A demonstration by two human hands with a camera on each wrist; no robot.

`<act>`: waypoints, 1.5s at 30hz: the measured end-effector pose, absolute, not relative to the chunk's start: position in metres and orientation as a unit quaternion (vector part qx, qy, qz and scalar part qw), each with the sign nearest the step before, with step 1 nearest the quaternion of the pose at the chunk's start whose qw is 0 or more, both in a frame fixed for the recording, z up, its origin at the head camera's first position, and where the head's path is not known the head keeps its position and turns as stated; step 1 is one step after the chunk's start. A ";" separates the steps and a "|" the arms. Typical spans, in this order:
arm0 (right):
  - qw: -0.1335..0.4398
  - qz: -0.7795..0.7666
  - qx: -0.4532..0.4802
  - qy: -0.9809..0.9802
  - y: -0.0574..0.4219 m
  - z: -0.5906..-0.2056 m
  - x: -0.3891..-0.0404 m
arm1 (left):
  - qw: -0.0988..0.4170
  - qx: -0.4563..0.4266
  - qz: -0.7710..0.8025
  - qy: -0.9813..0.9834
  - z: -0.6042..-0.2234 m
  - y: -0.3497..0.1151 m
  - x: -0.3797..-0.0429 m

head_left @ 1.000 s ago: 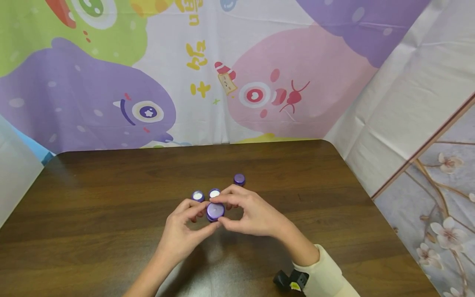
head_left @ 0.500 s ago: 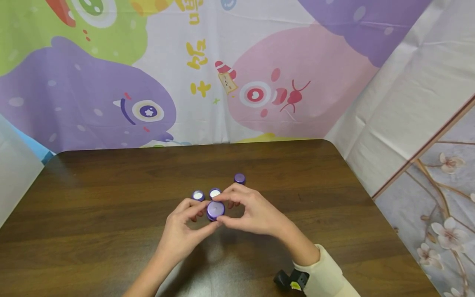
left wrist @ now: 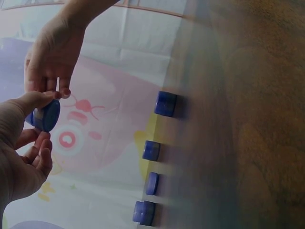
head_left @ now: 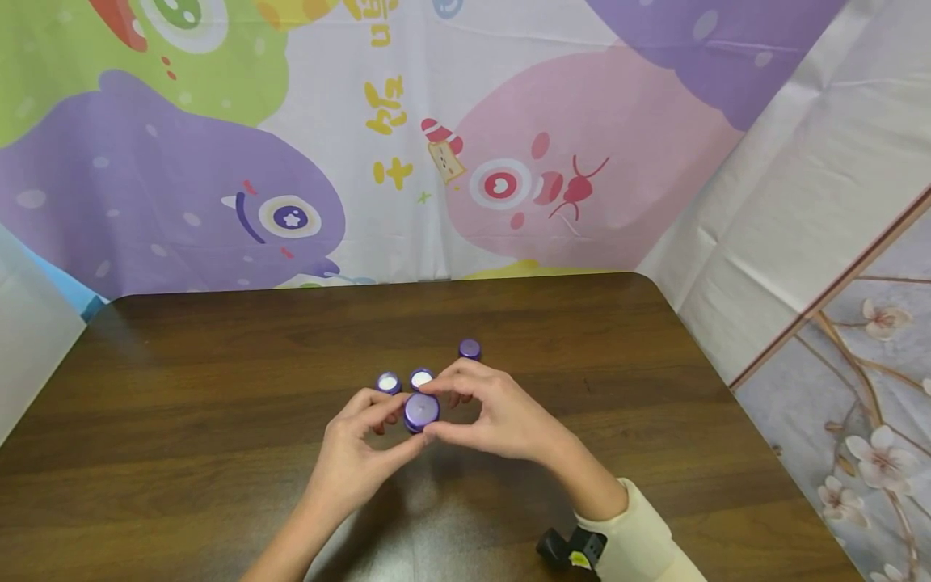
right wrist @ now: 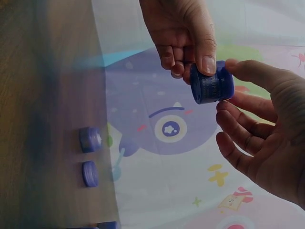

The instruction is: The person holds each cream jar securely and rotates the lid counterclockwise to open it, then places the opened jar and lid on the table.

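Observation:
A small purple screw-top jar [head_left: 422,411] is held up between both hands, its round lid facing up in the head view. My left hand [head_left: 355,444] pinches the jar's body [right wrist: 208,89] between thumb and fingers; printed lettering shows on that side in the right wrist view. With thumb and forefinger, my right hand [head_left: 502,416] grips the rim of the lid [right wrist: 228,84]; its other fingers are loosely bent. The jar's flat base [left wrist: 53,116] shows in the left wrist view. Its inside is hidden.
Just beyond the hands on the brown wooden table [head_left: 218,388] are two small round purple pieces with white tops, a left one [head_left: 388,382] and a right one [head_left: 420,378]. A purple-topped piece [head_left: 469,349] stands farther back. A cartoon-printed cloth [head_left: 407,226] hangs behind the table.
The right fingertips have shifted slightly along the lid's rim. The jar stays in nearly the same place, still held by both hands.

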State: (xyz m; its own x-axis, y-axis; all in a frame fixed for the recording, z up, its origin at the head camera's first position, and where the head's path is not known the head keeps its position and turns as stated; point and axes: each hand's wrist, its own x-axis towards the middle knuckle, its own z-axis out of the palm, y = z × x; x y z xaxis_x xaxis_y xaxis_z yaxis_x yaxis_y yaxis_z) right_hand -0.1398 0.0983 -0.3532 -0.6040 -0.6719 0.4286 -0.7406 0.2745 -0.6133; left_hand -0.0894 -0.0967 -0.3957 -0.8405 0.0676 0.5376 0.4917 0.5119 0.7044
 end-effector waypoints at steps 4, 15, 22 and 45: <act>0.030 0.397 0.451 -0.799 0.098 -0.352 -0.139 | 0.226 -0.167 -0.466 -0.839 -0.396 -0.097 -0.089; 0.037 0.415 0.453 -0.788 0.098 -0.354 -0.140 | 0.227 -0.174 -0.468 -0.836 -0.396 -0.097 -0.088; 0.027 0.399 0.458 -0.794 0.099 -0.354 -0.139 | 0.223 -0.168 -0.469 -0.838 -0.396 -0.096 -0.088; 0.005 0.387 0.458 -0.801 0.099 -0.352 -0.138 | 0.220 -0.167 -0.471 -0.838 -0.396 -0.095 -0.088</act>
State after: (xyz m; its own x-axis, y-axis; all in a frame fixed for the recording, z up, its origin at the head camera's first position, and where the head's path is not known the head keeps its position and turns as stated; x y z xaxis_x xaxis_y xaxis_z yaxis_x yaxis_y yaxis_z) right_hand -0.1382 0.0993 -0.3518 -0.5811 -0.7292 0.3615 -0.7366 0.2823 -0.6146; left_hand -0.0878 -0.0954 -0.3956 -0.8474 0.0737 0.5258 0.4875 0.5004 0.7155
